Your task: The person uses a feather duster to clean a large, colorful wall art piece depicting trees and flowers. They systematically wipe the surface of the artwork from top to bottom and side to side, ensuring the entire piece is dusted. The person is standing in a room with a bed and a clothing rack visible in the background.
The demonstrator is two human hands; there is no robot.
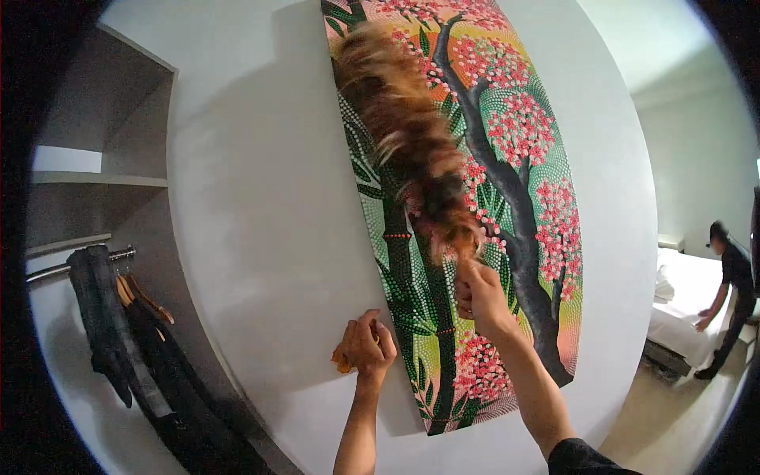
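Note:
My right hand [483, 299] is closed round the lower end of a brown feather duster [408, 131]. Its feathers, smeared by motion, slant up and to the left across the front of a tall painting [518, 131] of pink blossoms, a dark tree trunk and green bamboo. Whether the feathers touch the surface, I cannot tell. Lower down, just left of the painting's edge, my left hand [369, 346] is curled round a crumpled orange-yellow cloth [342, 361], partly hidden by the fingers. That hand is close to the wall.
Behind the painting stands a white wall [237, 206]. An open wardrobe on the left has a shelf [103, 180] and dark clothes [150, 348] on a rail. In the room at right, another person [736, 281] in dark clothes bends over a white bed [689, 297].

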